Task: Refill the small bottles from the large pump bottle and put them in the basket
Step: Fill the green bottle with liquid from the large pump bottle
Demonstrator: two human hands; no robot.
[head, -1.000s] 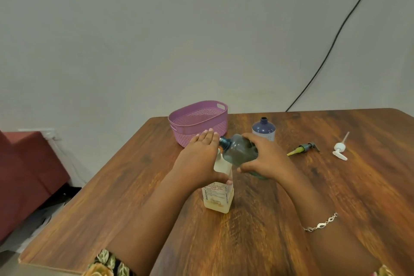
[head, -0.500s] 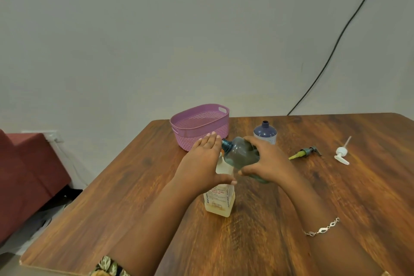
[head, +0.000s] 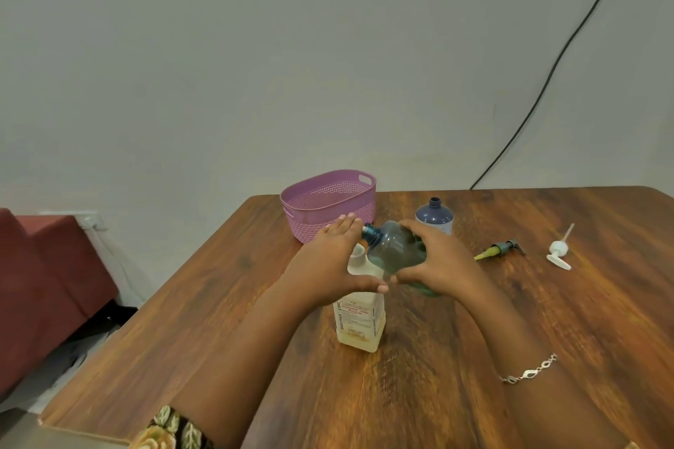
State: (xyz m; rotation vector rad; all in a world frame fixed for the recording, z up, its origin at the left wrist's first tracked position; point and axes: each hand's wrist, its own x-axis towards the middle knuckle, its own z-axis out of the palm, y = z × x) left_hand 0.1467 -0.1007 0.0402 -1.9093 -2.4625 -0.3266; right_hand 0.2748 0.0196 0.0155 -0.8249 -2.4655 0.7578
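A square bottle (head: 359, 321) with pale yellow liquid and a printed label stands open-necked at mid-table. My left hand (head: 333, 266) holds its upper part, thumb across the front. My right hand (head: 437, 261) grips a teal translucent bottle (head: 394, 248), tipped sideways with its neck pointing left, over the yellow bottle's mouth. A purple-blue bottle (head: 434, 216) stands uncapped behind my right hand. The pink perforated basket (head: 330, 208) sits at the table's far left with nothing visible inside.
A grey pump head with a yellow-green tube (head: 501, 249) and a white pump head (head: 559, 252) lie on the wooden table (head: 547, 321) to the right. A black cable (head: 554, 66) runs down the wall. A dark red seat (head: 43, 281) stands left of the table.
Both hands and the two bottles keep nearly the same pose. Only the camera view has shifted slightly.
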